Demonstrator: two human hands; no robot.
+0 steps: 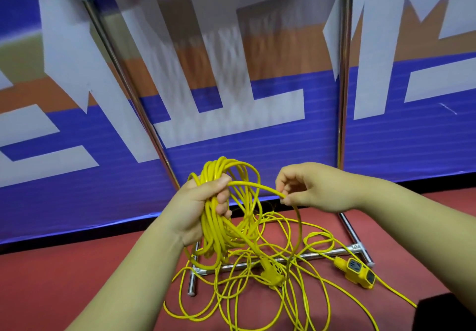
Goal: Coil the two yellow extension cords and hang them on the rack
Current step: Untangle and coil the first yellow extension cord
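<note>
The coil [216, 227] is gripped by the left hand [201, 202]; cord [257, 185], pinched by the right hand [309, 189] at three o'clock, should be laid in evenly, seemingly untwisted.

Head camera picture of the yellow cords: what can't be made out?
Head view:
- Shiny metal rack: top cut off by the upper edge.
- Loose yellow cord tangle on the red floor: overlapping strands hide which cord is which; the bottom edge cuts it.
- Middle yellow plastic socket block: half hidden behind crossing cord strands.
</note>
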